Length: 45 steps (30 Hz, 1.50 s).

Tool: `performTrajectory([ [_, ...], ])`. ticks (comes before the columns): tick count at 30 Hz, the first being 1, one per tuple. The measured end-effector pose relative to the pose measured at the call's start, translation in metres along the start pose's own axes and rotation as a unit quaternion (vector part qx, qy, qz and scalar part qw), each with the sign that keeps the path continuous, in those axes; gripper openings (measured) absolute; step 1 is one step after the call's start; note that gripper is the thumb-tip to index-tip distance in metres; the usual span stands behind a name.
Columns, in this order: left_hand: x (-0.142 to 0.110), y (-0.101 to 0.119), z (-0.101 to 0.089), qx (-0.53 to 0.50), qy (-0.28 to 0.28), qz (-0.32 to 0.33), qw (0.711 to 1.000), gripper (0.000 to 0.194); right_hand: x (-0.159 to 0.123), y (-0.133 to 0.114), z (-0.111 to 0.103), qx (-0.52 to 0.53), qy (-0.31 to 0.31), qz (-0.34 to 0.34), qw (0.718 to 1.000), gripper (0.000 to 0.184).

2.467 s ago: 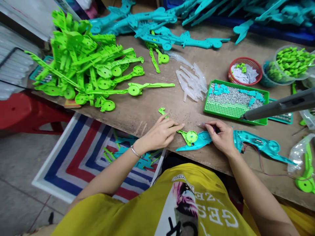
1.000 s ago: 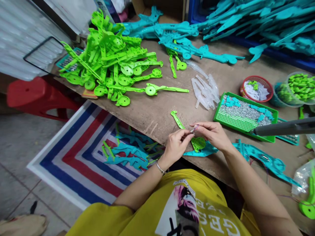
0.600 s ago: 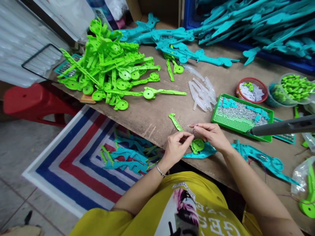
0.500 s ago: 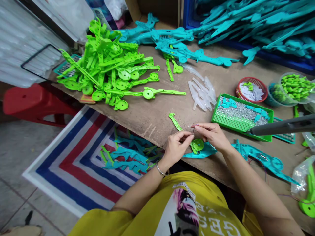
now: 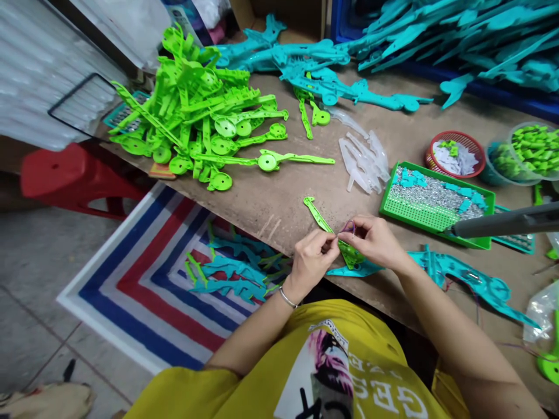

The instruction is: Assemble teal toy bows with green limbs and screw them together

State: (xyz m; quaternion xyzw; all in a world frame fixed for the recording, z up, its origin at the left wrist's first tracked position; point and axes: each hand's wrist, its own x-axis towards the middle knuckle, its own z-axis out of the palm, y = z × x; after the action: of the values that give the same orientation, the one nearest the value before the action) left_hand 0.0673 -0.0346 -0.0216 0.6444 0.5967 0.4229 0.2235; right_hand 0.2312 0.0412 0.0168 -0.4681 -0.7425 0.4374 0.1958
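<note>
A thin red-and-purple wire (image 5: 350,224) makes a small loop at the fingers of my right hand (image 5: 376,240), which is closed on it in a pinch. My left hand (image 5: 312,259) is pinched too, its fingertips meeting the right ones where the wire's end seems to be; the end itself is hidden. Below the hands lies a lime-green plastic piece (image 5: 318,214) with a long arm and a round disc, the disc partly covered by my right hand. It rests over a turquoise toy shell (image 5: 469,278) whose middle is behind my right hand and wrist.
A green basket (image 5: 410,216) of small metal parts sits right, with a dark grey tool (image 5: 506,224) reaching over it. Lime-green pieces (image 5: 205,110) are heaped left; clear plastic pieces (image 5: 364,160) lie centre. A red basket (image 5: 458,169) and turquoise shells (image 5: 458,43) are behind.
Earlier my hands were apart, the left on the green piece. They have come together over it, fingertips now touching, and the wire loop stands out more. The view has shifted slightly.
</note>
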Motion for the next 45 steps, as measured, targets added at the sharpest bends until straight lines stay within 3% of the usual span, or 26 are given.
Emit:
performTrajectory([
  [3, -0.008, -0.007, -0.003, -0.083, -0.02, -0.098, 0.992, 0.015, 0.004, 0.005, 0.002, -0.015, -0.018, 0.052, 0.998, 0.02],
  [6, -0.014, -0.016, -0.005, -0.206, -0.008, -0.239, 0.949, 0.032, 0.008, 0.012, 0.006, 0.001, -0.033, 0.092, 0.995, 0.022],
  [9, -0.016, -0.021, -0.004, -0.289, 0.007, -0.299, 0.909, 0.042, 0.011, 0.014, 0.012, 0.009, -0.053, 0.11, 0.993, 0.024],
  [17, -0.013, -0.019, 0.0, -0.355, 0.013, -0.323, 0.877, 0.056, 0.009, 0.0, 0.02, -0.066, -0.051, 0.136, 0.987, 0.016],
  [23, -0.011, -0.015, 0.004, -0.426, 0.022, -0.355, 0.832, 0.062, 0.006, 0.001, 0.023, -0.084, -0.021, 0.115, 0.99, 0.016],
  [26, -0.008, -0.011, 0.005, -0.443, 0.027, -0.362, 0.82, 0.058, 0.003, 0.005, 0.023, -0.049, -0.011, 0.114, 0.992, 0.018],
  [33, -0.002, 0.001, 0.006, -0.443, 0.023, -0.343, 0.828, 0.035, -0.008, 0.003, 0.024, -0.018, 0.019, 0.077, 0.997, 0.019],
  [38, -0.003, 0.0, 0.012, -0.493, 0.021, -0.369, 0.788, 0.044, -0.013, 0.003, 0.03, -0.041, 0.045, 0.055, 0.997, 0.019],
  [45, -0.002, -0.002, 0.011, -0.526, 0.009, -0.362, 0.769, 0.045, -0.015, 0.004, 0.035, -0.091, 0.068, 0.038, 0.993, 0.018],
])
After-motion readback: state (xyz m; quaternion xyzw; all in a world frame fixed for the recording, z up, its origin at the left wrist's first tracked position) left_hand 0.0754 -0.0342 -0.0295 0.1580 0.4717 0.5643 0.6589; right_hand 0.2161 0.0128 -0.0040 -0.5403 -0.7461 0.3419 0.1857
